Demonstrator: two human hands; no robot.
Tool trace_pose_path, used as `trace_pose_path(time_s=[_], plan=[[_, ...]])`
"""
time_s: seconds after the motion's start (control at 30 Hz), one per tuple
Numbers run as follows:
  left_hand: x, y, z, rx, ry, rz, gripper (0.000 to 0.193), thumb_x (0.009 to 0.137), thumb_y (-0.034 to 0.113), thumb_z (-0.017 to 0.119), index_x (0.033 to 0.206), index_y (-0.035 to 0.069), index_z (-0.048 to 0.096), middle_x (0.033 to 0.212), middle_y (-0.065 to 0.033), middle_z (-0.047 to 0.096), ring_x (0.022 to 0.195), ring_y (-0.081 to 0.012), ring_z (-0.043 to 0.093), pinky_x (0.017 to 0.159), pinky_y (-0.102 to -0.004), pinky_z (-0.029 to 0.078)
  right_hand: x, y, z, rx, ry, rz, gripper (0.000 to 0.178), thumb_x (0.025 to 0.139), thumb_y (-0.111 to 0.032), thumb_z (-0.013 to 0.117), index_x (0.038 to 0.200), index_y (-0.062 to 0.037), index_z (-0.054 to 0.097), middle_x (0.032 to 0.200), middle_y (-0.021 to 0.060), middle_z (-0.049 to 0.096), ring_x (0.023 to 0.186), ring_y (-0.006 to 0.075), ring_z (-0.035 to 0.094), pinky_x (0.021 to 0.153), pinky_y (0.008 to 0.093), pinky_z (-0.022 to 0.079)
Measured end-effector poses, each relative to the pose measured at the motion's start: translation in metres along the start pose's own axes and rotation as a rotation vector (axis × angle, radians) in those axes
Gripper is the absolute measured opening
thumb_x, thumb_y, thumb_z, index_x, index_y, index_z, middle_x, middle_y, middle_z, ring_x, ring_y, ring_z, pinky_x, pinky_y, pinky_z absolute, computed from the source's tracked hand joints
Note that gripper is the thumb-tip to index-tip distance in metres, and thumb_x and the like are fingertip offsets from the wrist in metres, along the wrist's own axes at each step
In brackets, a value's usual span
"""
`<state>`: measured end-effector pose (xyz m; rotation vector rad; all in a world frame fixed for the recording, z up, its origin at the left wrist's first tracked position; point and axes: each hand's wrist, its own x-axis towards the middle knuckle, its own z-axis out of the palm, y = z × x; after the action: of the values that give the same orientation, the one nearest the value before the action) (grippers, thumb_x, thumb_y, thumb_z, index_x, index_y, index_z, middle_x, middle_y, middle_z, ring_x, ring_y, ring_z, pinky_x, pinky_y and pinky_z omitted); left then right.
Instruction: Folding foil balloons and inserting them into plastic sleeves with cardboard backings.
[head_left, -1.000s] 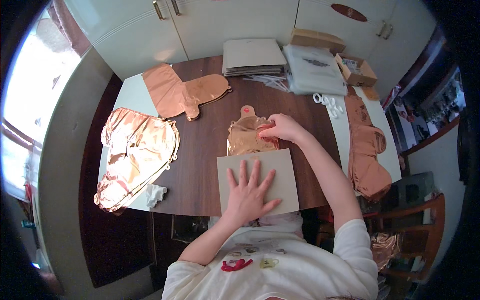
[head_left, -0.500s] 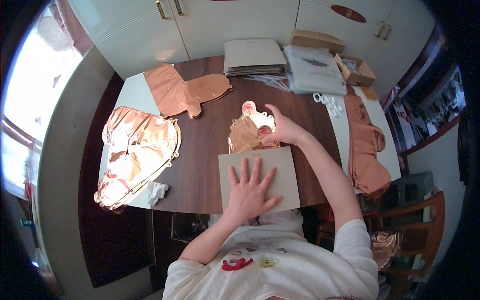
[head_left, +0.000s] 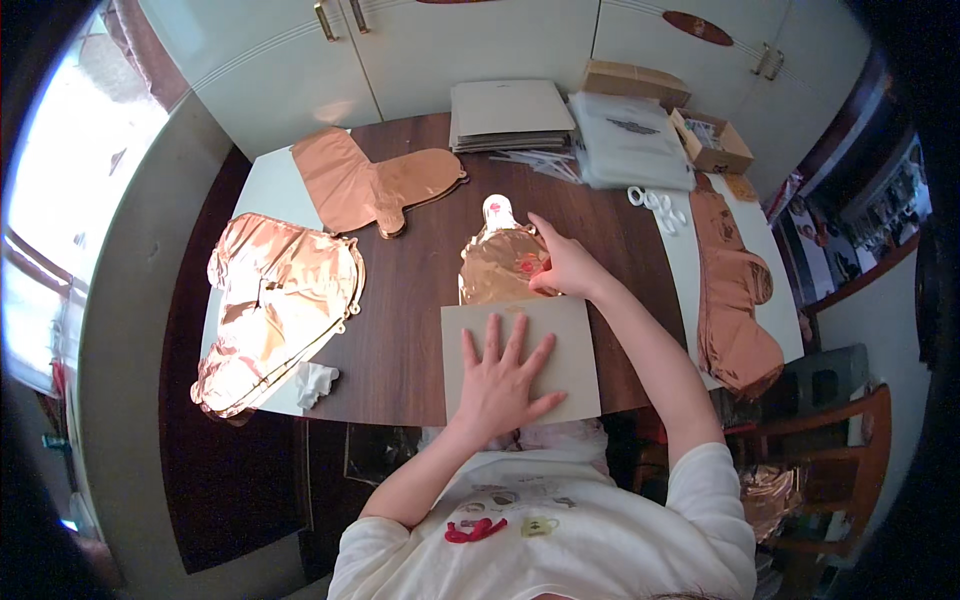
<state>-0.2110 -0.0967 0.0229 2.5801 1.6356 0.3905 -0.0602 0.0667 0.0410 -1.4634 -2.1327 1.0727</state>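
A flat rose-gold foil balloon [head_left: 490, 265] lies in the middle of the table, with a rounded tab and small red marks at its far end. Its near part is hidden under a square grey-beige cardboard sheet [head_left: 465, 390]. My left hand [head_left: 500, 385] presses flat on that sheet, fingers spread. At the balloon's right edge is my right hand [head_left: 568, 262], its thumb and forefinger apart in a curve and touching the foil. Its other fingers are partly hidden.
More foil balloons lie at left [head_left: 285, 300], far left [head_left: 375, 185] and right [head_left: 735, 310]. A cardboard stack [head_left: 510, 105], clear plastic bags [head_left: 630, 140], a small open box [head_left: 715, 145] and white rings [head_left: 660, 205] line the back. Crumpled white tissue [head_left: 315, 385] sits at front left.
My right hand has shifted slightly at the balloon's right edge, and the foil there looks flatter with its glare changed. My left hand stays spread on the cardboard sheet.
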Motion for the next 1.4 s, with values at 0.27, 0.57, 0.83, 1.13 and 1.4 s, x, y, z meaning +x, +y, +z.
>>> trace_pose_path(time_s=[0.27,0.57,0.83,1.13,1.4], plan=[[0.002,0.000,-0.001,0.019,-0.015,0.002,0.073,0.077,0.066,0.047,0.138,0.025,0.040,0.145,-0.0177,0.030,0.133,-0.0450,0.022,0.098,-0.0704,0.017,-0.003,-0.006,-0.001,0.019,-0.015,0.049,0.100,0.058,-0.005,0.073,0.143,-0.0073,0.021,0.098,0.0189,0.065,0.084,0.0275,0.065,0.079,0.0356,0.050],[0.003,0.000,0.001,0.029,-0.011,-0.001,0.074,0.078,0.067,0.045,0.138,0.025,0.039,0.145,-0.0180,0.029,0.133,-0.0451,0.022,0.098,-0.0705,0.016,-0.027,-0.011,-0.006,-0.114,-0.122,-0.117,0.028,0.071,-0.004,0.072,0.099,-0.0024,0.066,0.101,0.0087,0.064,0.093,0.0165,0.062,0.080,0.0284,0.050],[0.002,-0.005,0.000,-0.276,-0.112,-0.040,0.071,0.077,0.065,0.048,0.135,0.024,0.042,0.136,-0.0127,0.044,0.130,-0.0324,0.035,0.105,-0.0636,0.005,-0.063,0.018,0.021,-0.206,0.021,-0.623,0.034,0.072,-0.001,0.065,0.105,-0.0076,0.063,0.120,0.0085,0.059,0.112,0.0257,0.056,0.096,0.0375,0.046],[0.006,-0.002,-0.004,-0.164,-0.101,-0.097,0.072,0.076,0.064,0.051,0.126,0.012,0.051,0.119,-0.0136,0.057,0.115,-0.0312,0.049,0.106,-0.0646,0.006,-0.065,0.026,0.031,-0.279,0.095,-0.719,0.037,0.072,-0.005,0.066,0.109,-0.0048,0.059,0.119,0.0088,0.060,0.112,0.0240,0.056,0.098,0.0372,0.046],[-0.008,-0.028,-0.006,-0.154,-0.087,0.046,0.056,0.078,0.048,0.059,0.110,0.002,0.057,0.111,-0.0172,0.057,0.110,-0.0343,0.050,0.108,-0.0572,0.018,-0.066,0.022,0.031,-0.298,0.081,-0.723,0.032,0.075,-0.007,0.065,0.106,-0.0025,0.058,0.114,0.0088,0.061,0.109,0.0245,0.058,0.097,0.0380,0.047]])
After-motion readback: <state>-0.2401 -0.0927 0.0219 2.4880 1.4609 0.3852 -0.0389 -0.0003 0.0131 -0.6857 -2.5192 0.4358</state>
